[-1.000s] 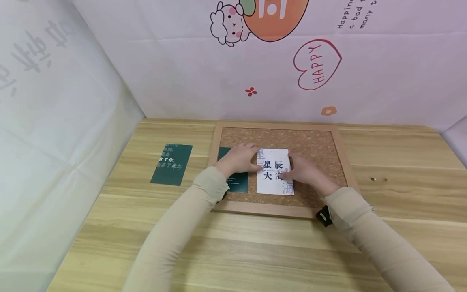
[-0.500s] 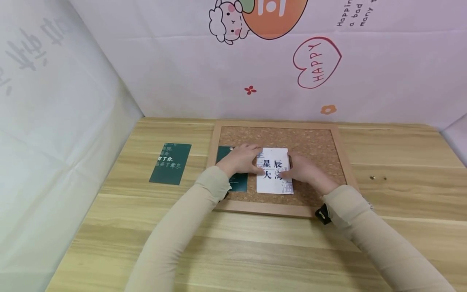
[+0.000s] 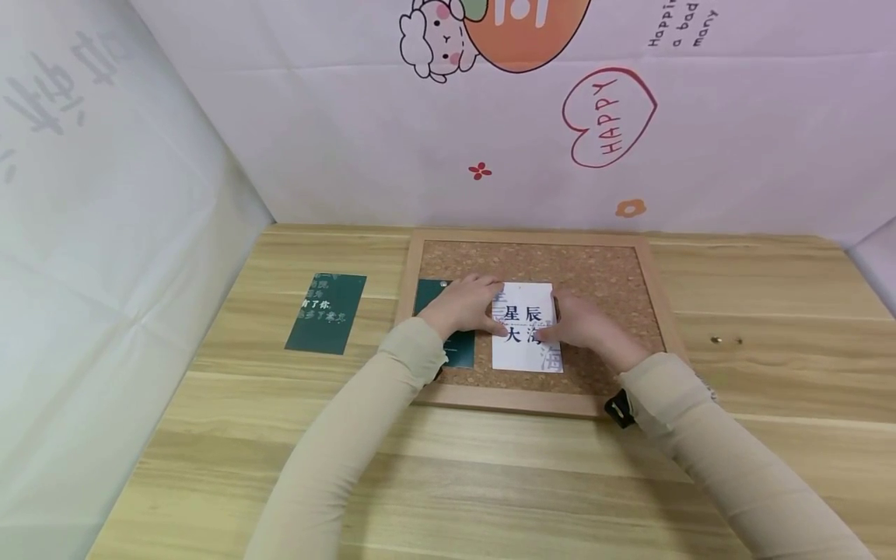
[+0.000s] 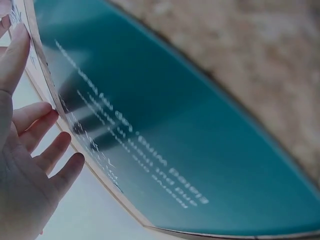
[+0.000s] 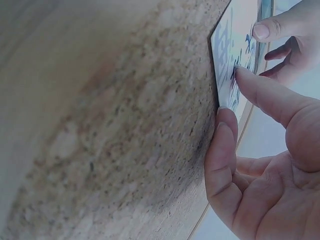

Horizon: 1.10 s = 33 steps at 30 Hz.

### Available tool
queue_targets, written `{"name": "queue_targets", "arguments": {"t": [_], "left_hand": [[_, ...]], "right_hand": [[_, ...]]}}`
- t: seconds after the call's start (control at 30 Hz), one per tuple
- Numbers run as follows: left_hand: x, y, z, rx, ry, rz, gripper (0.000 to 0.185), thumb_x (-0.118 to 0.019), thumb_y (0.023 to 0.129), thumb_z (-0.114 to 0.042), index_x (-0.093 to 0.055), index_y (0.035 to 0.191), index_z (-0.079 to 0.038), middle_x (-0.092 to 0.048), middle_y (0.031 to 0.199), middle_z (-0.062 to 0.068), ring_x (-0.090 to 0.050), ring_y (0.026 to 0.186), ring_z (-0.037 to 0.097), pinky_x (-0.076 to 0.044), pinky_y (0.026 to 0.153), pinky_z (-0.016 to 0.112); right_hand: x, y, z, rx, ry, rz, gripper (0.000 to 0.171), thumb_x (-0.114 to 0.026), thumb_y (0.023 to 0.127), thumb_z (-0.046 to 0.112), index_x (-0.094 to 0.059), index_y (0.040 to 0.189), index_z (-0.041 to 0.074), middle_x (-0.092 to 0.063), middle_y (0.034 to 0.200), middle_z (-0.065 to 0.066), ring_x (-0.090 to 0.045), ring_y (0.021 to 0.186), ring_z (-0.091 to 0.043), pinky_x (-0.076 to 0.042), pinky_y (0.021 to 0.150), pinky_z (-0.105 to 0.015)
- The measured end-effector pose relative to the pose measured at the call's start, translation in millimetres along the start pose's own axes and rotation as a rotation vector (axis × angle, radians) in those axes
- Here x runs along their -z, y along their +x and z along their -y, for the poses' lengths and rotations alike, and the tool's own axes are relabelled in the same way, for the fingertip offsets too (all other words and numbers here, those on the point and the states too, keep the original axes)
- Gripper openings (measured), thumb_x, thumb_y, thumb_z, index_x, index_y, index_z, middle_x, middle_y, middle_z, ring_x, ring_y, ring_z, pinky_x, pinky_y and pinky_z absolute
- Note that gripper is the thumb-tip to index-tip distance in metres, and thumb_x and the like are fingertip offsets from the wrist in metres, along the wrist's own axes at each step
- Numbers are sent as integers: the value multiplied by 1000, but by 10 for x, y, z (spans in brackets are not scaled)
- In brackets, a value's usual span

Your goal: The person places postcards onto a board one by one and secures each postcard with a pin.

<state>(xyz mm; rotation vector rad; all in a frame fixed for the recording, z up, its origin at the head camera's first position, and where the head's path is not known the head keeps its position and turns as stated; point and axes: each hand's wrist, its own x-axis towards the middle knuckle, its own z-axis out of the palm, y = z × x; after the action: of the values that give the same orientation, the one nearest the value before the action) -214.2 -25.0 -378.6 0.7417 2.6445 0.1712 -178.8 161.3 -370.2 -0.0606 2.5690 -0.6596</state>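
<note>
A white card (image 3: 525, 354) with dark blue Chinese characters lies on the cork board (image 3: 560, 260), slightly right of a dark green card (image 3: 462, 354). My left hand (image 3: 465, 306) reaches across the green card. Its thumb presses on the white card's left part, with the other fingers extended near the upper left corner. At the opposite side, my right hand (image 3: 584, 323) pinches the white card's edge, thumb on the face and index finger at the rim, as the right wrist view shows. The left wrist view shows the green card (image 4: 175, 135) up close.
Another green card (image 3: 325, 315) with white writing lies on the wooden table (image 3: 448, 482) left of the board. Two tiny brass-coloured pieces (image 3: 715, 340) sit to the right. A pale printed cloth (image 3: 364, 155) hangs behind, and another pale cloth (image 3: 140, 311) stands at the left.
Over the last second my left thumb has shifted slightly rightward on the white card. The right hand and the card have barely moved, and the head view has tilted slightly.
</note>
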Motion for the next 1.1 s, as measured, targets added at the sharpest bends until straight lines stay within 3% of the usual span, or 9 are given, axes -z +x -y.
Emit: {"name": "queue_targets", "arguments": {"t": [0.4, 0.6, 0.73, 0.87, 1.1], "left_hand": [[29, 8, -60, -6, 44, 40, 80, -62, 87, -53, -32, 150, -14, -29, 158, 1, -24, 147, 21, -24, 121, 38], [27, 4, -50, -8, 37, 53, 80, -61, 87, -54, -31, 151, -15, -27, 158, 2, -24, 147, 22, -25, 120, 39], [14, 2, -38, -7, 41, 50, 80, -60, 87, -55, -31, 151, -16, -27, 158, 1, -24, 147, 22, -25, 120, 38], [8, 0, -29, -4, 34, 51, 80, -60, 87, -55, -31, 151, -16, -27, 158, 0, -23, 148, 22, -24, 121, 38], [6, -11, -18, 2, 27, 54, 80, -60, 87, -55, -30, 151, -17, -26, 159, 0, -22, 148, 22, -24, 121, 38]], "right_hand": [[3, -9, -49, 19, -4, -3, 79, -69, 87, 23, -26, 142, -15, -46, 135, -33, -50, 120, -42, -40, 105, -56], [9, -6, -121, 72, 2, -6, 80, -68, 88, 24, -25, 143, -14, -45, 136, -35, -47, 123, -46, -39, 104, -58], [61, -27, -227, 74, 17, -7, 78, -62, 92, 27, -23, 145, -14, -45, 134, -36, -47, 121, -49, -43, 99, -58], [196, -77, -359, 66, 12, -28, 75, -56, 95, 31, -22, 144, -15, -40, 138, -38, -41, 126, -53, -39, 103, -61], [514, -185, -664, 51, -19, -101, 57, -49, 98, 29, -41, 133, -15, -51, 125, -38, -55, 108, -49, -51, 80, -51]]}}
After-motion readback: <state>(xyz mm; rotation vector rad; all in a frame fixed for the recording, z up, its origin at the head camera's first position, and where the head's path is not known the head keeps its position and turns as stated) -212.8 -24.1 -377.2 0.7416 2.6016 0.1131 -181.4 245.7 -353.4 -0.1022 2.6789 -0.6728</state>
